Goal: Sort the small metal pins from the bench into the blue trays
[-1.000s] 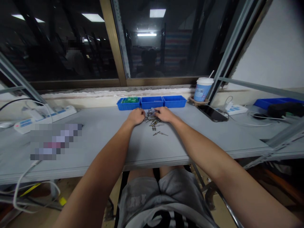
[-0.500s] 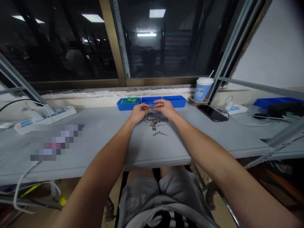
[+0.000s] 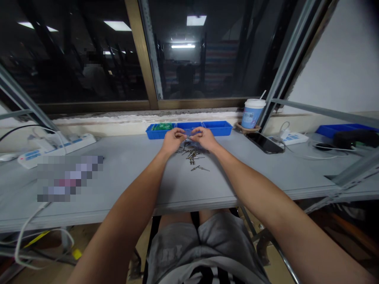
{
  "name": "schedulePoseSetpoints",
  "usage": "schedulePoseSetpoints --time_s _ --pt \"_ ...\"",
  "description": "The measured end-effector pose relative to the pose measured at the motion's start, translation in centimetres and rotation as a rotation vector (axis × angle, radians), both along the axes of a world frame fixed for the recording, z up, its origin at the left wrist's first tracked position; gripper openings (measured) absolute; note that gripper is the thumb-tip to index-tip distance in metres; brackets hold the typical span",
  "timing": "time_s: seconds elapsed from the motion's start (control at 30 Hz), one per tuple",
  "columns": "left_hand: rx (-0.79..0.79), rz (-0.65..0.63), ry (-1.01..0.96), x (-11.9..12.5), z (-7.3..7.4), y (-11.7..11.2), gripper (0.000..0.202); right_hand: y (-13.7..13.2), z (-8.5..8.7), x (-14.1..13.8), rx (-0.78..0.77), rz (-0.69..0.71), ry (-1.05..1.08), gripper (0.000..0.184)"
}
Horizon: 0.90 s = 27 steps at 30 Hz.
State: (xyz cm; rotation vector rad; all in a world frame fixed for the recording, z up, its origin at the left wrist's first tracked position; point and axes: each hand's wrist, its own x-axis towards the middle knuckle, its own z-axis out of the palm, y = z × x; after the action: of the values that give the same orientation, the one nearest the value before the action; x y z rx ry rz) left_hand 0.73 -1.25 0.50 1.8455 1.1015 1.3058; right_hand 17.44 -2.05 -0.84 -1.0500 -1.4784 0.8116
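Observation:
Both hands meet in the middle of the desk, in front of the blue bins. My left hand [image 3: 173, 142] has thumb and fingers pinched together on one side of a small clear plastic bag [image 3: 188, 132]. On the bag's other side, my right hand [image 3: 204, 139] pinches it with its fingertips. Whether anything small sits between the fingers is too blurred to tell. Just below the hands lies a loose pile of metal blind rivets [image 3: 192, 152]. A few more rivets [image 3: 200, 168] lie nearer to me on the grey desk [image 3: 127, 157].
Behind the hands stand joined blue bins [image 3: 217, 128], the left one holding a green packet [image 3: 163, 126]. To the right are a lidded cup [image 3: 253, 113], a phone [image 3: 265, 142] and a power strip [image 3: 291, 138]. Another power strip [image 3: 59, 149] lies left, beside a blurred-out object [image 3: 71, 177].
My right hand has shifted slightly left and down, closer to the left hand. The clear bag remains between both hands. The loose rivets look unchanged.

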Motion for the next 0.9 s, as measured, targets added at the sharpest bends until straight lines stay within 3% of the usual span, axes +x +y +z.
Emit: schedulePoseSetpoints --time_s 0.13,0.3,0.4,0.7,0.8,0.9 --pt "-0.078 0.063 -0.047 0.2 -0.1 0.2 0.037 0.0 -0.2 -0.4 -0.044 -0.023 0.057 0.035" --pt "-0.091 0.167 -0.024 0.3 -0.4 0.9 0.039 0.3 -0.3 -0.2 0.167 -0.077 -0.048 0.015" --pt "-0.089 0.186 -0.028 0.4 -0.8 1.4 0.040 0.9 -0.2 -0.1 0.206 -0.088 -0.089 0.009" --pt "-0.099 0.346 0.057 -0.4 -0.8 1.7 0.036 4.5 -0.7 1.0 0.025 -0.198 -0.062 0.059" --pt "-0.129 0.341 0.093 -0.5 -0.8 1.7 0.039 4.7 -0.8 1.4 -0.048 -0.156 -0.074 0.067" --pt "-0.159 0.329 0.115 -0.5 -0.8 1.7 0.044 4.6 -0.8 1.9 -0.056 -0.168 -0.068 0.063"
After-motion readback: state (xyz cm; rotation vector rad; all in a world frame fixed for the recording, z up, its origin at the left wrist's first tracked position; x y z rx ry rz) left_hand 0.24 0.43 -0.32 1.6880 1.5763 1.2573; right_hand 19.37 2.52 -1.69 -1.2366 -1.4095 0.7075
